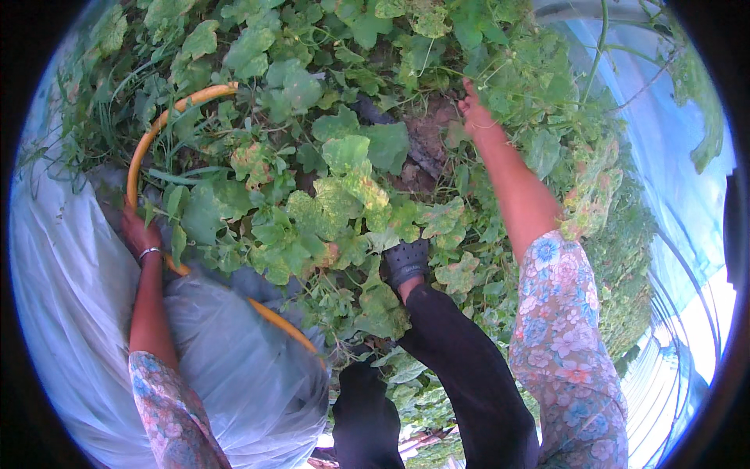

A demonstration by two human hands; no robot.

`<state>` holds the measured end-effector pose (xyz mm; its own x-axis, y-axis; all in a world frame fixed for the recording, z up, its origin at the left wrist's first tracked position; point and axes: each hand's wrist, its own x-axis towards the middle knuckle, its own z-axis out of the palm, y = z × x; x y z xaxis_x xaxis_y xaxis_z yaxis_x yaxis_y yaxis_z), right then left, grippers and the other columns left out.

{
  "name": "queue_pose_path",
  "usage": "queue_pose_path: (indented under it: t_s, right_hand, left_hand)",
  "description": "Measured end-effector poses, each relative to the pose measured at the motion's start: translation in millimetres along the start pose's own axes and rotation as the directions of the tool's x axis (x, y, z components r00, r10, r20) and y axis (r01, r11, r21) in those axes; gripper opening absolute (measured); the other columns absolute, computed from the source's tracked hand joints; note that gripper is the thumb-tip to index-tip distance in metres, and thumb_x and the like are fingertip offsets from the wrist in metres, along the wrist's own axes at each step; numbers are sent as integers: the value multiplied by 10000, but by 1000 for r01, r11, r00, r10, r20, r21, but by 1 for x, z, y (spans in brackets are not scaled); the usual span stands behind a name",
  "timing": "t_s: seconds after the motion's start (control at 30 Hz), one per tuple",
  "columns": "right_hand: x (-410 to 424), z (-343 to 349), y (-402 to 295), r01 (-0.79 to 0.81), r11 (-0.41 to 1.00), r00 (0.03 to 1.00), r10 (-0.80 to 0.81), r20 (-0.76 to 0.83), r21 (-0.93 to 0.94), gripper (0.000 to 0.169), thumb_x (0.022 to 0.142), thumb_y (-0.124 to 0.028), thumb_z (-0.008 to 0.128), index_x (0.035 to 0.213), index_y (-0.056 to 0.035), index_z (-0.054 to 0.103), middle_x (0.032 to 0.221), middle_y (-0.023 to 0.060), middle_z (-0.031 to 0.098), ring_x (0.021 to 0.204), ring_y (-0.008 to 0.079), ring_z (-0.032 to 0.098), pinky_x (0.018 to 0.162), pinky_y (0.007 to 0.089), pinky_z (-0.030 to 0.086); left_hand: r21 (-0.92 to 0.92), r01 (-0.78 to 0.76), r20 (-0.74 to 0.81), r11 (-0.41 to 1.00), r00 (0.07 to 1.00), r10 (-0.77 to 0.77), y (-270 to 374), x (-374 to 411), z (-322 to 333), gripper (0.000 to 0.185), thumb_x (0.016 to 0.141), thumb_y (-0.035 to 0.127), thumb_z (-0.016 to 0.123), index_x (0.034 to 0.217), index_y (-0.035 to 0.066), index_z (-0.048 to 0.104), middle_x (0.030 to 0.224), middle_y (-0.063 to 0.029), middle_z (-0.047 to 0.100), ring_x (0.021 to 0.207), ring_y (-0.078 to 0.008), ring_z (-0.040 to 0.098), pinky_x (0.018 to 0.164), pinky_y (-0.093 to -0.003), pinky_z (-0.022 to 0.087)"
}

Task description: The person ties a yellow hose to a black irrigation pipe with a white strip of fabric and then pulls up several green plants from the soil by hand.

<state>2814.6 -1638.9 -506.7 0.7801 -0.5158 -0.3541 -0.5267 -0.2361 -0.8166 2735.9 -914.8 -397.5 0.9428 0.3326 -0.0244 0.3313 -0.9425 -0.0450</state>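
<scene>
A yellow hose (pixel 140 153) curves through the foliage on the left, and my left hand (pixel 139 230) is closed around it. That wrist wears a metal bangle (pixel 150 251). My right hand (pixel 476 112) reaches forward into the leafy vines (pixel 504 70). Its index finger extends toward a thin stem, while the other fingers look curled; whether they pinch anything cannot be made out. Beside that hand lies a patch of bare brown soil (pixel 432 126). Broad green leaves (pixel 328 205), several with yellow and brown blotches, fill the ground between my hands.
Translucent plastic sheeting (pixel 240 357) hangs on the left, with more of the hose passing near it. My foot in a dark clog (pixel 405 261) stands among the vines. Plastic film (pixel 662 152) and thin curved hoops (pixel 688 275) line the right side.
</scene>
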Motion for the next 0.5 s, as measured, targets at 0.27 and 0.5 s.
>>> queue_pose_path:
  t_s: [0.27, 0.5]
  right_hand:
    - [-85, -5, -51, -310, 807, 951, 258, 173, 503, 201, 825, -91, 666, 1006, -66, 583, 833, 11, 590, 681, 114, 538, 578, 255, 477]
    - [-129, -16, -23, -316, 946, 907, 278, 317, 77, 270, 807, -19, 587, 1076, -35, 581, 869, 83, 612, 700, 172, 597, 578, 308, 509]
  left_hand:
    - [-55, -93, -26, 994, 995, 92, -3, 5, 5, 729, 720, 31, 658, 1372, 75, 335, 1191, -218, 519, 1083, -399, 497, 938, -446, 398]
    - [-49, -32, 76, 998, 996, 36, 0, 3, 9, 736, 704, 40, 668, 1361, 48, 337, 1213, -224, 502, 1110, -401, 482, 957, -442, 389]
